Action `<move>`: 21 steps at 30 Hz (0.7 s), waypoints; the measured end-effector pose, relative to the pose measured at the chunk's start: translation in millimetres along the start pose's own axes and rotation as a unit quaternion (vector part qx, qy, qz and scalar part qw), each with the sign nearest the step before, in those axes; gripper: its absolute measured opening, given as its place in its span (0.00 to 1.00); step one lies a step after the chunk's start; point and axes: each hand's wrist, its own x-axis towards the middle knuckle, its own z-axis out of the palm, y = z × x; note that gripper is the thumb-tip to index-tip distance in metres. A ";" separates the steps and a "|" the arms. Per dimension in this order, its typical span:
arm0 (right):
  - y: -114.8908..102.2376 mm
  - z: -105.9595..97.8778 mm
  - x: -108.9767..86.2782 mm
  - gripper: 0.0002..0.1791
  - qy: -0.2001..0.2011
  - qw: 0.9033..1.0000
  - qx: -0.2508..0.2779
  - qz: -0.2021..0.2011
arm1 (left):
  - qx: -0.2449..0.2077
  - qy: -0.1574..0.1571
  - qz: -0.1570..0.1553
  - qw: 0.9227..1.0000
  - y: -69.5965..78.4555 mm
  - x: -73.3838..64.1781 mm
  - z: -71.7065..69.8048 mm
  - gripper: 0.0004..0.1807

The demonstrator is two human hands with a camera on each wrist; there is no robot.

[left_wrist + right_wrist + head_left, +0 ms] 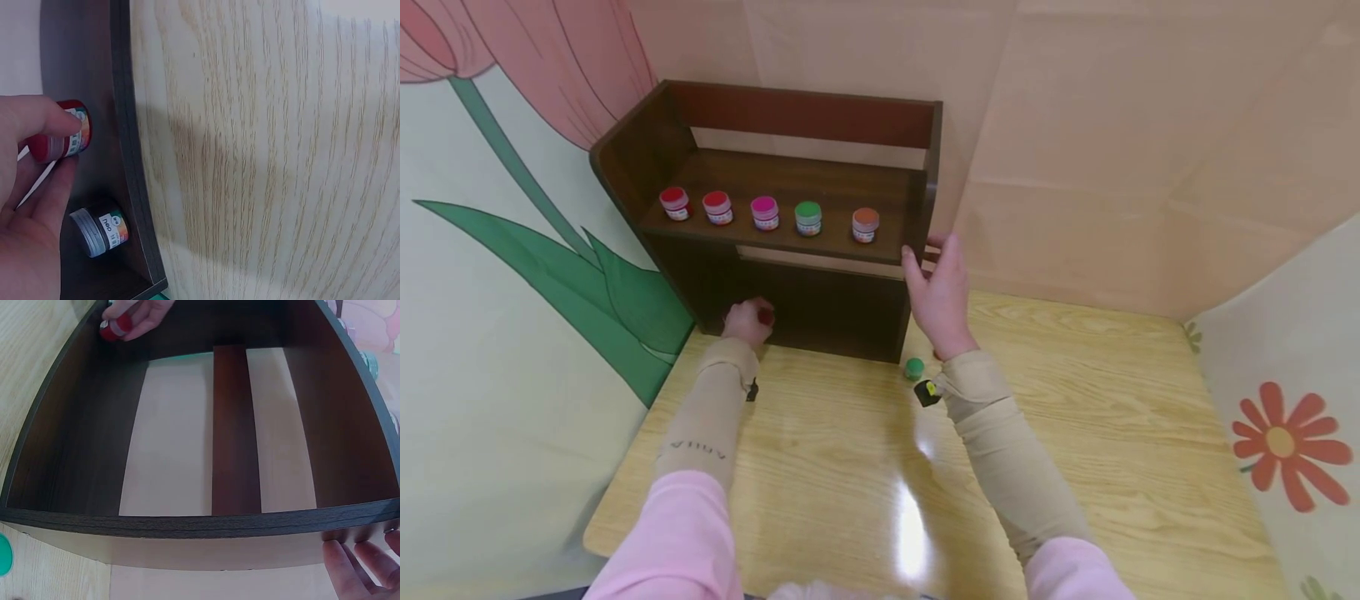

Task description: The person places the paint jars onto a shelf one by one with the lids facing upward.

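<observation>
My left hand (748,323) is inside the lower compartment of a dark brown wooden shelf (820,304), near its left end. In the left wrist view it pinches a small red paint jar (78,132) between thumb and fingers, close over the bottom board. Just beside that hand, a grey-lidded jar of dark paint (102,230) stands on the same board. My right hand (943,300) holds the shelf's right side panel, the thumb at the front edge and the fingertips (344,562) against the outer face.
Along the upper board stand several paint jars: two red, then pink (765,213), green (808,218) and orange-brown (865,225). A green-lidded jar (914,368) is on the wooden table (1075,417) near the shelf's right front corner. Fabric-covered walls (1090,150) enclose the back and sides.
</observation>
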 end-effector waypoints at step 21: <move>-0.7 0.4 0.0 0.23 0.005 1.000 0.004 0.002 | -0.012 -0.007 -0.014 1.000 2.8 -4.7 8.4 0.25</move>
